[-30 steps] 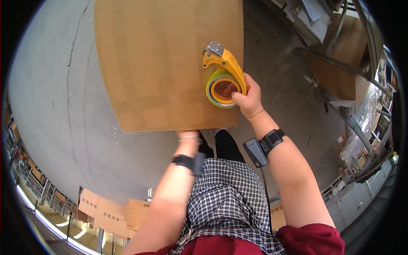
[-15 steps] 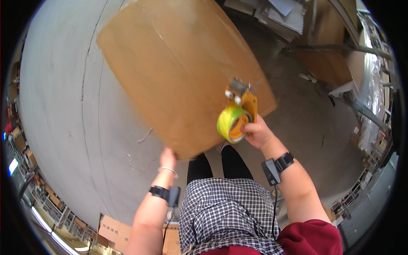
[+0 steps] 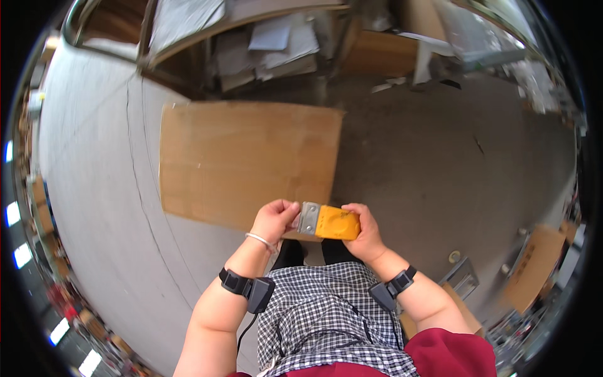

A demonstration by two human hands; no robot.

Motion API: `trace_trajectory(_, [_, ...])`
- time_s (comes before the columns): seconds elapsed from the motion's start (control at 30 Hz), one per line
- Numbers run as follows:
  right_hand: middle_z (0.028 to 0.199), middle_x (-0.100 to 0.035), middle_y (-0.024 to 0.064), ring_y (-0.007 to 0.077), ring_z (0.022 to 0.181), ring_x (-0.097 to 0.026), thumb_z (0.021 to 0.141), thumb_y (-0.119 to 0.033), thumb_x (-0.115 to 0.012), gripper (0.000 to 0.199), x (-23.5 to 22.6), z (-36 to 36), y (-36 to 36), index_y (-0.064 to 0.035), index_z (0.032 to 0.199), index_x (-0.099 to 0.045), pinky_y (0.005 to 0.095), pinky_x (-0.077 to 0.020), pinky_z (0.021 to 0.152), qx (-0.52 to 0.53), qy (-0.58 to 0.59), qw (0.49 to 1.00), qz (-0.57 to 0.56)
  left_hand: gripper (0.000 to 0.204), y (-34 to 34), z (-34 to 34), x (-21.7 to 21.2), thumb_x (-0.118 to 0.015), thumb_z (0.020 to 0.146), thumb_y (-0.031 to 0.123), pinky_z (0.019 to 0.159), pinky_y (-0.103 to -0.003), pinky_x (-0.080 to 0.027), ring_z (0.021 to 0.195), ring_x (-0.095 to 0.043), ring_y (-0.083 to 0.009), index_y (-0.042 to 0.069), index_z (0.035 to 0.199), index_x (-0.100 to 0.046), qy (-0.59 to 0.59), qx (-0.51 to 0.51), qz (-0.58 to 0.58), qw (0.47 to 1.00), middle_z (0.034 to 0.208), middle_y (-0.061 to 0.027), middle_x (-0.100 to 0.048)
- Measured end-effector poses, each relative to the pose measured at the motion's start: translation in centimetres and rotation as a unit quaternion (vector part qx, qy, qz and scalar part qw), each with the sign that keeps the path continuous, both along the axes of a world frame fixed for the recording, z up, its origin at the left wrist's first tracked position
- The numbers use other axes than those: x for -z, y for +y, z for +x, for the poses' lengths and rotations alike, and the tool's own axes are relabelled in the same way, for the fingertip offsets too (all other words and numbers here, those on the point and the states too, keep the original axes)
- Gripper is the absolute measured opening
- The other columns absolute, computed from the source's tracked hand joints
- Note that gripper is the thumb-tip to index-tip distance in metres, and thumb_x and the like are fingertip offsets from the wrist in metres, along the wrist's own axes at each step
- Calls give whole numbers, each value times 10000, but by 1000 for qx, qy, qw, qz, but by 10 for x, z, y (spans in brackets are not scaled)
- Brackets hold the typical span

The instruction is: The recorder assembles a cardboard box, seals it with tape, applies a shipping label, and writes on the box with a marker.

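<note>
My right hand [image 3: 366,232] is wrapped around the yellow body of a tape dispenser [image 3: 339,222], held level in front of my apron. Its grey metal head points toward my left hand [image 3: 274,220]. There, my left thumb and fingers pinch close against the metal head, at what looks like the free end of the tape, though most of it is hidden. The tape roll itself is out of sight behind the dispenser. Beyond and below both hands a large brown cardboard box [image 3: 245,160] lies on the floor, its broad side facing up.
A metal-framed rack [image 3: 245,19] with stacked sheets [image 3: 286,47] beneath it stands past the box's far edge. At the lower right are an upright piece of cardboard [image 3: 534,267] and a tape roll [image 3: 454,256] on the floor. Scraps [image 3: 389,85] lie at the far right.
My left hand has let go of the box and moved to the dispenser. The box, tilted before, now lies lower and squarer ahead. The dispenser has turned, its head now pointing left.
</note>
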State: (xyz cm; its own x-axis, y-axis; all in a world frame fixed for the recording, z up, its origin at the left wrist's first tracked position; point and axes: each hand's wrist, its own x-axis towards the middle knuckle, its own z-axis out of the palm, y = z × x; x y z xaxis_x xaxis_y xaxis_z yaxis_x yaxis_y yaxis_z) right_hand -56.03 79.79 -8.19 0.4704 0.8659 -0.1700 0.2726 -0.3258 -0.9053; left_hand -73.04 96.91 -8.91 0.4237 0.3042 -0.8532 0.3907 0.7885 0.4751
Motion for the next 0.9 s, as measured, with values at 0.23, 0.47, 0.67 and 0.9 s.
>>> trace_trajectory(0.23, [1270, -553, 114, 247, 1164, -565, 715, 23, -705, 703, 8, 21, -114, -87, 1353, -430, 359, -451, 1010, 245, 186, 950, -50, 225, 65, 167, 36, -637, 816, 244, 706, -462, -510, 778, -630, -402, 21, 823, -670, 70, 405, 544, 732, 806, -214, -661])
trace_trajectory(0.47, [1285, -538, 114, 231, 1186, -551, 695, 58, -650, 762, 76, -79, -292, -74, 1398, -387, 350, -430, 1024, 451, 369, 806, -109, 395, 134, 372, 123, -556, 905, 369, 874, -449, -488, 1006, -627, -395, 12, 991, -702, 128, 761, 510, 380, 1045, -208, -677])
trace_trajectory(0.67, [1164, -584, 99, 203, 1105, -575, 695, 62, -649, 726, 106, -131, -249, -107, 1369, -440, 317, -449, 970, 454, 412, 777, -141, 380, 129, 382, 172, -502, 933, 340, 948, -450, -468, 1062, -618, -383, 36, 1011, -716, 130, 839, 493, 192, 1063, -226, -674])
trace_trajectory(0.9, [1277, -569, 117, 224, 1206, -546, 699, 53, -636, 679, 107, -160, -252, -95, 1343, -478, 307, -425, 1031, 420, 423, 787, -159, 569, 109, 313, 148, -573, 896, 395, 1022, -442, -423, 1215, -519, -387, 96, 1373, -492, 210, 722, 643, 143, 1352, -204, -530])
